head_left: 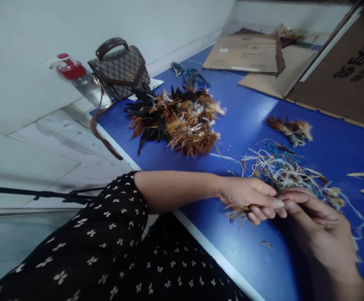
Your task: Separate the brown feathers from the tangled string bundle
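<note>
My left hand (251, 198) is closed around a small bunch of brown feathers (237, 211), whose tips poke out below the palm. Thumb and forefinger of my right hand (320, 225) pinch together right at the left fingertips. Whatever lies in that pinch is too small and covered to make out. Just beyond both hands spreads a tangled heap of pale strings and fibre scraps (282, 169) with some teal strands. A small tuft of brown feathers (290, 128) lies farther back. To the left is a large pile of brown and black feather bunches (182, 119).
On the blue table (238, 271) stand a patterned handbag (122, 71) and a red-capped water bottle (81, 81) by the left wall. Teal strips (191, 76) lie behind the feather pile. Flattened cardboard (244, 54) and a large carton (345, 67) occupy the back right.
</note>
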The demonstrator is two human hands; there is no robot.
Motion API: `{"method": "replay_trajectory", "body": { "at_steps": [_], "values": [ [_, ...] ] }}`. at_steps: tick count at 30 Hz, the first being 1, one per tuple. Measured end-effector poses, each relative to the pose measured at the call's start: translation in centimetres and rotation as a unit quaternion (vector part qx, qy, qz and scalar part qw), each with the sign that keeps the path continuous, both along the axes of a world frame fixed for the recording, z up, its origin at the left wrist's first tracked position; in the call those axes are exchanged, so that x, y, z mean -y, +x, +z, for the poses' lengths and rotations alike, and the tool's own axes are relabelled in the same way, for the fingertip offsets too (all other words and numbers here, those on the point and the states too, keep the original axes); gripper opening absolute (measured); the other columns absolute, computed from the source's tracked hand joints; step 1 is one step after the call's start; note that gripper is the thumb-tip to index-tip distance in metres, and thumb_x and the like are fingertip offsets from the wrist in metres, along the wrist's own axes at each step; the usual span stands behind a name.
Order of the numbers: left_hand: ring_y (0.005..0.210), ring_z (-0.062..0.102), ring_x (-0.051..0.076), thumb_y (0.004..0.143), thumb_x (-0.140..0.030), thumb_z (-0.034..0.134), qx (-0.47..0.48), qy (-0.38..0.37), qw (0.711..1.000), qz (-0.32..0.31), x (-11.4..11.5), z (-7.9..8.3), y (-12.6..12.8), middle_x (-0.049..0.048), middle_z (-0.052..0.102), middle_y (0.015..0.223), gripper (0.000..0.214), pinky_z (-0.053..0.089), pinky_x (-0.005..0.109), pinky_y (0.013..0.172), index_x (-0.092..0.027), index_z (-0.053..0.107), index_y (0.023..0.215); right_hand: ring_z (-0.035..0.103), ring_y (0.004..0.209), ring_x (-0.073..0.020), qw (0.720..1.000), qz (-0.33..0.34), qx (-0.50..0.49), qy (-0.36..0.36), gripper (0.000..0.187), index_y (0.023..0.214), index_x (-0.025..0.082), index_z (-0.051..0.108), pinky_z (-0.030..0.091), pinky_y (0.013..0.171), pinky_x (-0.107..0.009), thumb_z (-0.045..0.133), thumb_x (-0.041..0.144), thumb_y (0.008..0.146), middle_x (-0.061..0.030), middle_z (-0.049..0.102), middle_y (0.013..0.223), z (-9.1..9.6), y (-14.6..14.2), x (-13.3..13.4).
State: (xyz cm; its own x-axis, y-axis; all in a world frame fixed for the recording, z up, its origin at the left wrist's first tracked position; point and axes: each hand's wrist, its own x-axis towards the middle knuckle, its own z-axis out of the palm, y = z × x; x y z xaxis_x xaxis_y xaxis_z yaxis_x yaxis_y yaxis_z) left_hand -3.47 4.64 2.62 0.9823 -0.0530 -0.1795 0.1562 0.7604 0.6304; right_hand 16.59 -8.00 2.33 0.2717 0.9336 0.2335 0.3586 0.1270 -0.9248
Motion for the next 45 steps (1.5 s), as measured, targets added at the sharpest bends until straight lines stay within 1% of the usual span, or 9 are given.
{"method": "replay_trajectory", "body": {
  "at_steps": [5,8,12,21,25,31,36,41,45],
  "values": [
    [0.059,0.037,0.005,0.096,-0.040,0.099,-0.003,0.020,0.998,0.063,0.2,1.0,-0.2,-0.0077,0.044,0.069,0.039,0.038,0.021,0.059,-0.016,0.070,0.089,0.081,0.104,-0.0241,0.993,-0.063,0.067,0.074,0.010,0.109,0.037,0.095,0.069,0.099,-0.043,0.089,0.040,0.102,-0.0056,0.085,0.113,0.4,-1.4,0.2],
    [0.059,0.036,0.005,0.104,-0.042,0.091,-0.007,0.023,0.995,0.096,0.2,1.6,-0.2,-0.0078,0.044,0.070,0.038,0.040,0.022,0.060,-0.017,0.067,0.089,0.082,0.124,-0.0278,0.987,-0.062,0.107,0.107,0.035,0.139,0.044,0.090,0.068,0.114,-0.053,0.083,0.034,0.107,-0.0060,0.087,0.134,0.5,-2.0,0.2],
    [0.061,0.043,0.007,0.104,-0.045,0.090,0.001,0.043,0.993,0.106,-0.1,1.5,-0.2,-0.0069,0.051,0.074,0.037,0.050,0.026,0.066,-0.019,0.065,0.093,0.080,0.138,-0.0285,0.983,-0.017,0.145,0.115,0.045,0.151,0.047,0.083,0.064,0.126,-0.059,0.077,0.031,0.110,-0.0046,0.084,0.148,0.0,-1.9,0.1],
    [0.073,0.068,0.013,0.106,-0.050,0.085,-0.038,0.111,0.986,0.115,-0.5,-0.2,0.8,-0.0022,0.068,0.079,0.037,0.065,0.039,0.085,-0.019,0.069,0.093,0.080,0.141,-0.0273,0.979,0.047,0.166,0.113,0.045,0.151,0.044,0.084,0.065,0.127,-0.057,0.075,0.027,0.110,-0.0055,0.083,0.151,0.4,-1.4,0.0],
    [0.097,0.070,0.013,0.106,-0.036,0.085,-0.019,0.165,0.962,0.217,-1.1,0.4,0.7,0.0027,0.074,0.099,0.027,0.059,0.038,0.113,-0.016,0.078,0.089,0.079,0.145,-0.0304,0.991,-0.025,0.113,0.064,0.053,0.164,0.041,0.075,0.058,0.134,-0.062,0.076,0.042,0.111,-0.0083,0.080,0.158,0.2,-2.0,0.4],
    [0.134,0.064,0.020,0.101,-0.034,0.090,0.073,0.275,0.896,0.340,-1.1,2.1,0.3,0.0103,0.074,0.135,0.018,0.047,0.039,0.132,-0.019,0.090,0.090,0.084,0.125,-0.0273,0.997,-0.068,-0.016,0.029,0.046,0.140,0.030,0.085,0.071,0.111,-0.044,0.082,0.059,0.105,-0.0108,0.086,0.135,0.7,-3.3,0.1],
    [0.111,0.068,0.016,0.099,-0.040,0.092,0.077,0.278,0.907,0.308,0.6,2.4,1.0,0.0114,0.069,0.149,0.021,0.061,0.035,0.102,-0.019,0.092,0.095,0.071,0.071,-0.0185,0.998,0.042,-0.036,0.011,0.051,0.120,0.026,0.077,0.064,0.066,-0.031,0.064,0.074,0.112,-0.0028,0.075,0.088,1.9,-4.5,-0.5],
    [0.100,0.067,0.016,0.083,-0.051,0.105,0.063,0.239,0.914,0.321,1.2,3.6,1.4,0.0111,0.077,0.121,0.040,0.056,0.029,0.085,-0.015,0.086,0.087,0.052,0.054,-0.0149,0.998,0.052,0.016,0.025,0.059,0.092,0.027,0.065,0.048,0.050,-0.029,0.057,0.081,0.113,0.0032,0.057,0.067,3.4,-5.2,-0.2],
    [0.096,0.070,0.018,0.077,-0.061,0.108,0.089,0.219,0.911,0.338,1.4,5.9,0.7,0.0090,0.080,0.102,0.054,0.057,0.031,0.088,-0.014,0.083,0.085,0.052,0.055,-0.0154,0.995,0.026,0.085,0.040,0.065,0.087,0.027,0.064,0.051,0.058,-0.031,0.050,0.084,0.114,0.0028,0.058,0.066,4.4,-5.3,0.5]
  ]
}}
